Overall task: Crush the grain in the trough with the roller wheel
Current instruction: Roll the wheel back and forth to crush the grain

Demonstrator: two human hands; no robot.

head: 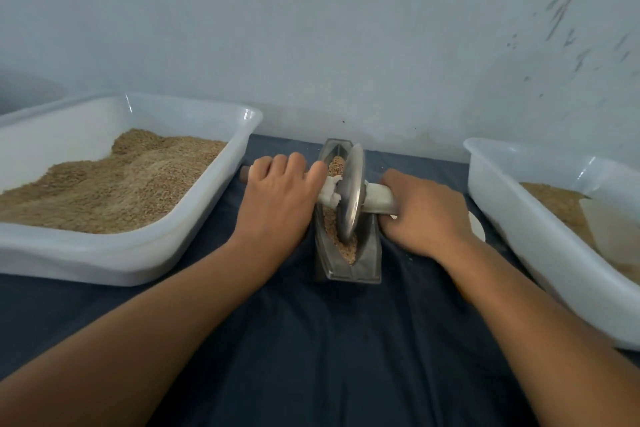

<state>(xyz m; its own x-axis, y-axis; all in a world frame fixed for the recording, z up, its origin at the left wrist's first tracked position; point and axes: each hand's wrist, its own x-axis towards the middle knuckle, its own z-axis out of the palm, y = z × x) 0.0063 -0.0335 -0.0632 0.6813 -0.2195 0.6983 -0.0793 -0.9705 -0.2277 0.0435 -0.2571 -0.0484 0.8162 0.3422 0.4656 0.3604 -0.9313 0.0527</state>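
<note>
You grip the axle [379,196] with both hands, left hand [277,198] and right hand [426,211], the roller wheel [350,194] between them in the trough [369,253]; roll it on over the grain [348,250], pressing evenly.

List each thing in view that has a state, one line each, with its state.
left hand: grips the axle handle left of the wheel
right hand: grips the axle handle right of the wheel
roller wheel: upright on edge in the trough
trough: holds grain under the wheel
left tub: heaped with grain
right tub: partly filled with grain
</note>
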